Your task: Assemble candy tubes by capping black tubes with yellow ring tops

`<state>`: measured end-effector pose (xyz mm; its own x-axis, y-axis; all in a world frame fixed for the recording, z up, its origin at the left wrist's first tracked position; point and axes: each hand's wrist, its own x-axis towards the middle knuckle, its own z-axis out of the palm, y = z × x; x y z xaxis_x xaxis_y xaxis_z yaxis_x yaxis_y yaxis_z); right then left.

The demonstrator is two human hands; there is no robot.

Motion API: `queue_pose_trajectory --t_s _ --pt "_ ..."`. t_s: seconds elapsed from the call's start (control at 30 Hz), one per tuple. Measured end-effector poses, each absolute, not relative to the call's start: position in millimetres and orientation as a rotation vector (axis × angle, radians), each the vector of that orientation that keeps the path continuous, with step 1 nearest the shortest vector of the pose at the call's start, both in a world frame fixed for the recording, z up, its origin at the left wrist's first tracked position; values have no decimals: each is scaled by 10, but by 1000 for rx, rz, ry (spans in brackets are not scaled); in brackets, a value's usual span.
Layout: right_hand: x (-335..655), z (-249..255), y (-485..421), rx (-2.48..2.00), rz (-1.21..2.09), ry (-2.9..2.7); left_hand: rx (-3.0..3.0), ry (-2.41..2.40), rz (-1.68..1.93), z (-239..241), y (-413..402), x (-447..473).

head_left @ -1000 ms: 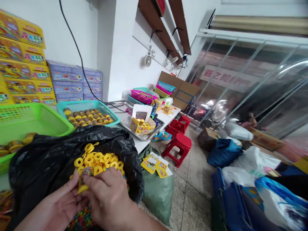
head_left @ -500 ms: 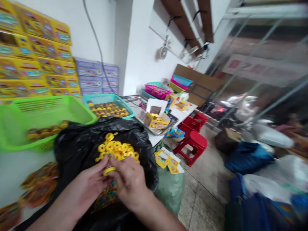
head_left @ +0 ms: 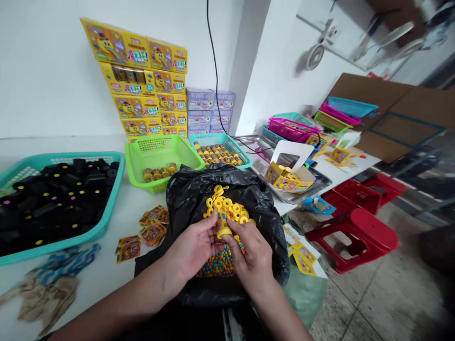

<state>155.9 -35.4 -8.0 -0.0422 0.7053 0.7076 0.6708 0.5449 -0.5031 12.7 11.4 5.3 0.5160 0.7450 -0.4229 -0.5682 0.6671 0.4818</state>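
At the near edge of the worktop point(head_left: 106, 279), the left hand point(head_left: 190, 248) and right hand point(head_left: 254, 258) meet over an open black bag point(head_left: 185, 199). Fingers of both hands are clenched on one small yellow piece point(head_left: 223, 228), held upright between them, just above a heap of coloured beads point(head_left: 217, 265). Loose yellow rings point(head_left: 227, 206) lie piled at twelve o'clock from the piece, touching it or nearly so. Printed cards point(head_left: 152, 228) lie scattered at nine o'clock. A green basket point(head_left: 156, 151) sits at eleven o'clock, and a teal basket point(head_left: 115, 189) of black parts at ten. Well apart, at three o'clock, a red stool point(head_left: 369, 234) stands on the floor.
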Motion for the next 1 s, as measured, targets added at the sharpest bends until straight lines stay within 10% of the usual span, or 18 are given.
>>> queue_pose_trajectory --t_s 1.0 --pt "1493 -66 -364 -1183 193 -1744 428 784 1089 -5 43 182"
